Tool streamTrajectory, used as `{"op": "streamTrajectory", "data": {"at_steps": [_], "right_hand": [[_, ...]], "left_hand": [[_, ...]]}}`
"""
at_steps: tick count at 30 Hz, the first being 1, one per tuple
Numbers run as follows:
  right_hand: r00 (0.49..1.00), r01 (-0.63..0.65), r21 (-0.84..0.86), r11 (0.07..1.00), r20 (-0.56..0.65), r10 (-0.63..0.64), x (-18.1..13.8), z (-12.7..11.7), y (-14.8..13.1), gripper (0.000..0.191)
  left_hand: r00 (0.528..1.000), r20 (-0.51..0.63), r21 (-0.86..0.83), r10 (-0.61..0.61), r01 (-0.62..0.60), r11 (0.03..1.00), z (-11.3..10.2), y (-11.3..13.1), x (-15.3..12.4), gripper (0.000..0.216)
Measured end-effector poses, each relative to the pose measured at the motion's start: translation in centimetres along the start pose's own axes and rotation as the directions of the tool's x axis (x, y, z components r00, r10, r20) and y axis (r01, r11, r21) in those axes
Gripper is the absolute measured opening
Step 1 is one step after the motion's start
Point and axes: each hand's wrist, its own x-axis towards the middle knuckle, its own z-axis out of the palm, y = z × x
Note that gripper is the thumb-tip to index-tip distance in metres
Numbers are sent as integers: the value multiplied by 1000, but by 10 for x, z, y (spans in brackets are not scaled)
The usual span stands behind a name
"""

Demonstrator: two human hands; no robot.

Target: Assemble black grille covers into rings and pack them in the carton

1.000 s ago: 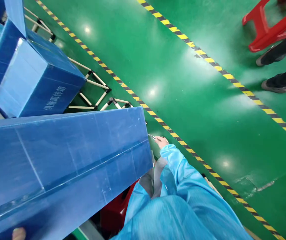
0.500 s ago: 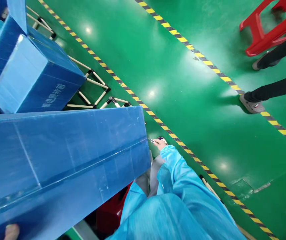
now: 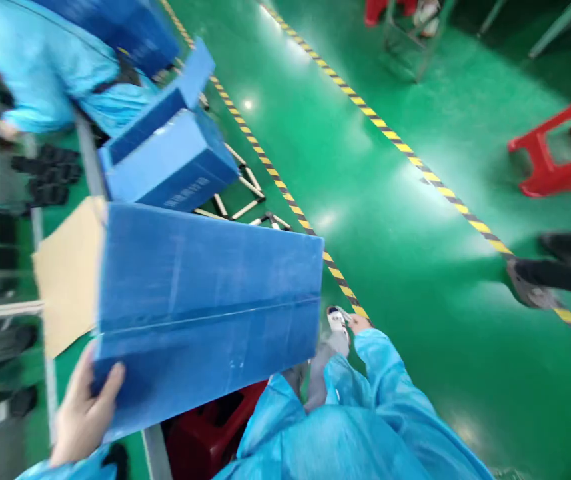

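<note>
A long blue corrugated plastic box [image 3: 215,280] lies on its side in front of me, a taped seam running along it. A tan cardboard sheet [image 3: 72,273] sticks out at its left end. My left hand [image 3: 85,403] grips the box's lower left edge, thumb on the near face and fingers partly hidden behind. Just beyond the box's right end, my right hand [image 3: 360,324] is closed around a thin pale tool [image 3: 344,313], apart from the box. Blur hides the tool's exact kind.
Behind stands another blue box [image 3: 165,167] with a raised flap. A co-worker in a blue smock [image 3: 40,60] is at upper left, near black parts [image 3: 50,175] by a metal frame. A red stool [image 3: 210,427] sits below the box; another red stool [image 3: 560,153] and a person's legs are right.
The view has shifted left, bringing the box's left end, the cardboard and my left hand into sight. The tool in my right hand has moved away from the box's right edge.
</note>
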Motion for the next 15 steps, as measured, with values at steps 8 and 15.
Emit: {"op": "streamTrajectory", "data": {"at_steps": [8, 15], "right_hand": [[924, 368, -85, 926, -81, -374, 38, -32, -242, 54], [181, 980, -173, 95, 591, -787, -69, 101, -542, 26]], "left_hand": [[950, -204, -345, 236, -296, 891, -8, -36, -30, 39], [916, -285, -446, 281, -387, 807, -4, -64, -48, 35]]}}
